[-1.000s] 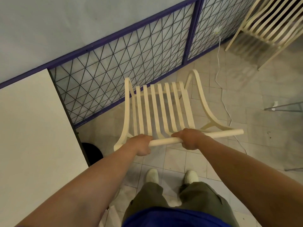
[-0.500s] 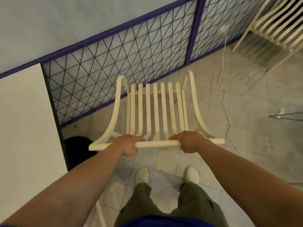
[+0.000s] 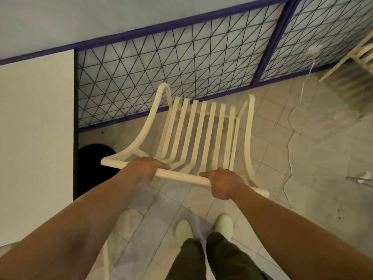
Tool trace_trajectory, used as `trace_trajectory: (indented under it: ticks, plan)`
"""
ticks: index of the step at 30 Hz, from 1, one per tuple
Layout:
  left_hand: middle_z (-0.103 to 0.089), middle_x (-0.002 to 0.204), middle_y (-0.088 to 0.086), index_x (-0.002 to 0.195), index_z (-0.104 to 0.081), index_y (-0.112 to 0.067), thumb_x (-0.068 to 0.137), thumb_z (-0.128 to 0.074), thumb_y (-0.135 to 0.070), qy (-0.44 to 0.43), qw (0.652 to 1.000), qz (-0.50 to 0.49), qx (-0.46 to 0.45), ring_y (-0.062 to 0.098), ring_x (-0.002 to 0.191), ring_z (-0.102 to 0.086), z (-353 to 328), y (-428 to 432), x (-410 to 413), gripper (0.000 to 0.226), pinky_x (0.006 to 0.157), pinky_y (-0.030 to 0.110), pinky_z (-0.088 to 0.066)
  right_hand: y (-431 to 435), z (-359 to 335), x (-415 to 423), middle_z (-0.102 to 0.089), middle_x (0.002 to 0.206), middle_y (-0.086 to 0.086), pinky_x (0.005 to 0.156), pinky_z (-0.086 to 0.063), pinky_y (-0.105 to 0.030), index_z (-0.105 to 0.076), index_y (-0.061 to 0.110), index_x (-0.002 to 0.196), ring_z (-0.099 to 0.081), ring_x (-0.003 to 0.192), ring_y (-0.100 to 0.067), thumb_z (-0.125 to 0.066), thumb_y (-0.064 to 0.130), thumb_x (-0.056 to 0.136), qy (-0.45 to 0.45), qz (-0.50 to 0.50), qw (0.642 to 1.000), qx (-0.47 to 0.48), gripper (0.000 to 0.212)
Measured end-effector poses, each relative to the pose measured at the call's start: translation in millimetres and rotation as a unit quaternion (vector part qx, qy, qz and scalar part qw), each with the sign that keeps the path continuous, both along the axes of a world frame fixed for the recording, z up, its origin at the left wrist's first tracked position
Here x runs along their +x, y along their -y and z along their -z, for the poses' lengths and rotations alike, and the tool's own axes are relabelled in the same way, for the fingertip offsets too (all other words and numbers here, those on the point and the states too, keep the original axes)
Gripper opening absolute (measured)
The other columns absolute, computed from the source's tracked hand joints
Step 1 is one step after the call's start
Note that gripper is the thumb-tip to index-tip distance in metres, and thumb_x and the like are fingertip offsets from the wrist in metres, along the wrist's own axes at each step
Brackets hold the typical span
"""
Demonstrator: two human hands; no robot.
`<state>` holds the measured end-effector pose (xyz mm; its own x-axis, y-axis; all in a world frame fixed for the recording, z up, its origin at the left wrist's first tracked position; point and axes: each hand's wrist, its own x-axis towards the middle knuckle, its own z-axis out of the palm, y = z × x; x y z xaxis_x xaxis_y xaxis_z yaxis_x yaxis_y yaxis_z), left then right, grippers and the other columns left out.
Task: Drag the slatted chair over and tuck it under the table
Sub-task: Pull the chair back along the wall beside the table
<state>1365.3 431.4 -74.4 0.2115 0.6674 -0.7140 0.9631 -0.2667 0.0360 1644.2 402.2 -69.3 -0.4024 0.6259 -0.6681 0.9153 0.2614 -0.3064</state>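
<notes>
The cream slatted chair (image 3: 203, 134) stands on the tiled floor in front of me, its seat slats running away from me toward the fence. My left hand (image 3: 144, 168) and my right hand (image 3: 224, 183) both grip the chair's round top rail, left hand near its left end, right hand near its right end. The white table (image 3: 36, 138) fills the left side of the view. The rail's left end is close to the table's dark right edge, with a narrow gap between them.
A purple-framed wire-mesh fence (image 3: 181, 73) runs behind the chair. The table's black round base (image 3: 94, 164) sits on the floor under its edge. A white cable (image 3: 290, 126) trails over the tiles at right. A second slatted chair (image 3: 363, 55) is at the top right. My shoes (image 3: 203, 227) are below.
The chair has swung and shifted left toward the table: its top rail now tilts down to the right and its left end is nearer the table edge. Both hands keep their grip.
</notes>
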Motion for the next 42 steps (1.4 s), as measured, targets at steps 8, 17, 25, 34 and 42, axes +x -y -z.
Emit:
trace_trajectory:
  ticks: [8, 17, 25, 34, 42]
  plan:
    - [-0.057, 0.125, 0.0, 0.147, -0.035, -0.054, 0.095, -0.057, -0.01, 0.01, 0.999, 0.031, -0.011, 0.022, 0.106, -0.059, -9, -1, 1, 0.072, 0.081, 0.027, -0.042, 0, 3, 1, -0.055, 0.115, -0.005, 0.089, -0.052, -0.039, -0.036, 0.04, 0.149, -0.058, 0.098, -0.024, -0.058, 0.012, 0.088, -0.002, -0.007, 1.0, -0.004, 0.07]
    - [-0.059, 0.125, 0.0, 0.15, -0.035, -0.051, 0.094, -0.057, -0.006, 0.031, 0.999, 0.014, -0.022, 0.018, 0.099, -0.057, -10, 9, 11, 0.074, 0.08, 0.029, -0.043, -5, 4, 15, -0.054, 0.119, -0.005, 0.092, -0.049, -0.037, -0.033, 0.043, 0.149, -0.056, 0.102, -0.024, -0.06, 0.012, 0.089, 0.015, -0.026, 1.0, -0.001, 0.073]
    - [-0.057, 0.12, 0.001, 0.151, -0.033, -0.049, 0.092, -0.053, -0.002, 0.06, 0.996, -0.049, -0.032, 0.021, 0.097, -0.056, -3, 32, 41, 0.078, 0.077, 0.03, -0.043, -19, 2, 44, -0.056, 0.111, 0.001, 0.079, -0.045, -0.03, -0.04, 0.048, 0.144, -0.053, 0.088, -0.016, -0.056, 0.007, 0.088, 0.025, -0.06, 0.998, -0.005, 0.071]
    - [-0.057, 0.127, 0.005, 0.152, -0.032, -0.044, 0.094, -0.055, -0.009, 0.083, 0.99, -0.108, -0.02, 0.026, 0.112, -0.058, 5, 59, 76, 0.072, 0.088, 0.034, -0.045, -32, -2, 73, -0.056, 0.117, 0.002, 0.082, -0.043, -0.028, -0.038, 0.049, 0.145, -0.05, 0.089, -0.014, -0.058, 0.009, 0.092, 0.053, -0.101, 0.993, 0.008, 0.069]
    - [-0.056, 0.13, 0.007, 0.154, -0.031, -0.041, 0.094, -0.055, -0.008, 0.094, 0.984, -0.148, -0.036, 0.028, 0.113, -0.059, 3, 72, 97, 0.072, 0.093, 0.038, -0.049, -37, -4, 84, -0.058, 0.117, 0.003, 0.079, -0.043, -0.029, -0.038, 0.05, 0.146, -0.049, 0.086, -0.014, -0.061, 0.007, 0.091, 0.084, -0.128, 0.988, 0.028, 0.073]
